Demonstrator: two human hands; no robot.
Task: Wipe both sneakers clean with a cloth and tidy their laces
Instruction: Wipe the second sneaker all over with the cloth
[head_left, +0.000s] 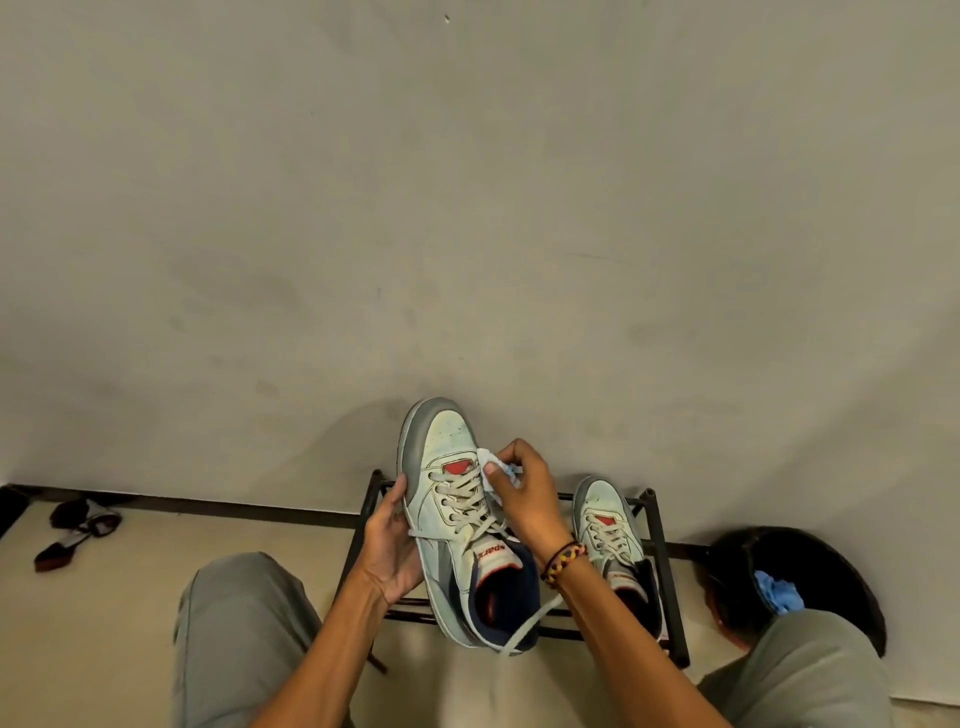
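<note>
Dark-bristled and lying on the pale floor at far left was a brush, just by the baseboard, with a dark bundle beside it. Moving in, the left hand cupped the side of the raised sneaker, thumb curled round its grey sole edge, toe pointing up toward the wall. Its loose lace trailed out past the open collar. And the right hand, braided bracelet on the wrist, pinched a small white-blue cloth against the upper right by the top eyelets. Further right, the second sneaker sat on the black metal rack, laced. At far right a blue rag rested in a dark round tub.
</note>
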